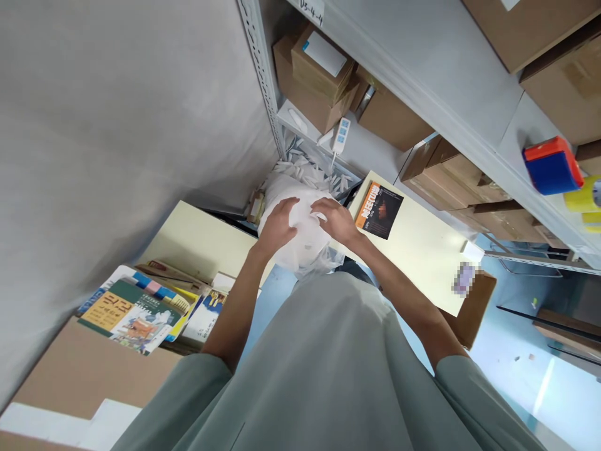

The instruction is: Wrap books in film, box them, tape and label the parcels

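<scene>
A bulging white plastic bag (305, 241) stands in front of my body, between two pale tabletops. My left hand (278, 227) lies against its left side, fingers stretched forward and thumb apart. On the right side, my right hand (335, 220) has its fingers bent, and a bit of white plastic shows between fingers and thumb. Behind the bag is a heap of white strips (307, 170), partly covered by it. What the bag contains cannot be made out.
On the right tabletop (422, 250) lies a dark magazine (379, 210). Books (141, 316) are stacked at the left table (188, 241). Shelving with cardboard boxes (323, 66) rises ahead, holding a power strip (341, 136) and tape rolls (582, 194). A grey wall (141, 100) borders the left.
</scene>
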The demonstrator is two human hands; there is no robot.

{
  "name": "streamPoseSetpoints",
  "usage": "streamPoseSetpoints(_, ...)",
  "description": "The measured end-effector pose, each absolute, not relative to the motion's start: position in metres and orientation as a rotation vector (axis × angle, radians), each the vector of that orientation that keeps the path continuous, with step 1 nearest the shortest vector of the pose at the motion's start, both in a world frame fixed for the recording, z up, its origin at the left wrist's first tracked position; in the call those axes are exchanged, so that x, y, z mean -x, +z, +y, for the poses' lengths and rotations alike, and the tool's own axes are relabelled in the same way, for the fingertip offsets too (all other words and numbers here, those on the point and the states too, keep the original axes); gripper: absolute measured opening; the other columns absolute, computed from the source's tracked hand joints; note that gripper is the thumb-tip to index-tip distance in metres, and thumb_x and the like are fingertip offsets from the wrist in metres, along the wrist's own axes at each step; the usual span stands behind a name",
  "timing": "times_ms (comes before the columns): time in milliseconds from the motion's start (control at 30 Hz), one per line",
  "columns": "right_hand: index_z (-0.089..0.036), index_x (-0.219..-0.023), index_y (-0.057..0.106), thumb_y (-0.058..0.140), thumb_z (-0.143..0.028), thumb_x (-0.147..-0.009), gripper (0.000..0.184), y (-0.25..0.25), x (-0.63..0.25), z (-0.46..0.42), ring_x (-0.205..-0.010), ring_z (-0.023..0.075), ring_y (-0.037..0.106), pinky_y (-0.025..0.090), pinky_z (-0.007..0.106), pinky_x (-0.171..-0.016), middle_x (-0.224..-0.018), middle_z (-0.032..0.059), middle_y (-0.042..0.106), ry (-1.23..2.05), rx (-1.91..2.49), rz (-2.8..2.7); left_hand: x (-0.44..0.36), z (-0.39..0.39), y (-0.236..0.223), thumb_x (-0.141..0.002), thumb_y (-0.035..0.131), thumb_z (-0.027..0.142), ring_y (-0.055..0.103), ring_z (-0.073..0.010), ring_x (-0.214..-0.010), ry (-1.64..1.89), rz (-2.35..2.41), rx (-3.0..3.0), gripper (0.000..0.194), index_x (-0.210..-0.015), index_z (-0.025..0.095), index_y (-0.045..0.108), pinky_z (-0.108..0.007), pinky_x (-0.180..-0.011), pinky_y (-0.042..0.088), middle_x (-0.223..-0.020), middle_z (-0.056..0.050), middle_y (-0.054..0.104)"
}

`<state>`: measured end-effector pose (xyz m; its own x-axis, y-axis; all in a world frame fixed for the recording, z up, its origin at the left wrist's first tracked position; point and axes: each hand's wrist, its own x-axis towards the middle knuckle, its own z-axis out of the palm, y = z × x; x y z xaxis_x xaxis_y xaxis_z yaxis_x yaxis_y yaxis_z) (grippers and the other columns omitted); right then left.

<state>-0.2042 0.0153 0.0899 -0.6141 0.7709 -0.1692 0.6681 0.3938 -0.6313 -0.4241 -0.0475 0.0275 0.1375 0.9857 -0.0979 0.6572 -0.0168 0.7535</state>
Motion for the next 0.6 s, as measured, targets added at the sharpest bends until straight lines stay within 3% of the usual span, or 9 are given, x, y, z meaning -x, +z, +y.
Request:
streamPoseSetpoints(67,-0.027,-0.114,0.084,0.067,-0.013,-0.101,0.026,0.102,0.196,0.014,-0.127,0.0288,0.074,0.060,0.045,-0.113,-0.130,0.0070,0.081,1.041,1.193,-2.421,0.429,-0.039,0.015,-0.083,0.067,0.010,0.049,-0.0352,-0.163,0.527,1.586,-1.795,0.086,-0.167,0.020,0.052,-0.052,-0.136,0.041,-0.175,-0.014,0.052)
streamPoseSetpoints(133,-0.027,-0.115,0.084,0.065,-0.013,-0.099,0.028,0.122,0.185,0.014,-0.124,0.0275,0.076,0.061,0.045,-0.112,-0.127,0.0065,0.082,1.071,1.080,-2.321,0.431,-0.030,0.004,-0.087,0.069,0.013,0.044,-0.0363,-0.167,0.464,1.604,-1.822,0.083,-0.168,0.022,0.052,-0.054,-0.138,0.037,-0.179,-0.013,0.048)
streamPoseSetpoints(367,-0.030,-0.103,0.082,0.085,-0.036,-0.095,0.010,0.217,0.139,0.005,-0.111,0.0269,0.080,0.064,0.045,-0.103,-0.118,0.0053,0.085,1.118,0.969,-1.982,0.425,-0.013,-0.011,-0.097,0.076,0.027,0.041,-0.0412,-0.168,0.335,1.652,-1.858,0.071,-0.166,0.021,0.058,-0.054,-0.137,0.035,-0.180,-0.017,0.045)
streamPoseSetpoints(467,-0.030,-0.098,0.082,0.088,-0.047,-0.094,0.019,0.251,0.119,-0.007,-0.107,0.0271,0.081,0.065,0.045,-0.100,-0.115,0.0056,0.086,1.133,0.986,-1.848,0.420,-0.011,-0.009,-0.098,0.077,0.033,0.040,-0.0432,-0.168,0.300,1.685,-1.873,0.074,-0.168,0.021,0.056,-0.058,-0.136,0.036,-0.180,-0.018,0.045)
streamPoseSetpoints(600,-0.034,-0.098,0.074,0.085,-0.070,-0.088,0.040,0.281,0.086,-0.022,-0.108,0.0311,0.081,0.067,0.051,-0.100,-0.108,0.0043,0.084,1.109,1.077,-1.590,0.415,-0.009,-0.002,-0.099,0.077,0.032,0.042,-0.0448,-0.166,0.289,1.734,-1.874,0.065,-0.161,0.020,0.064,-0.059,-0.135,0.037,-0.178,-0.020,0.047)
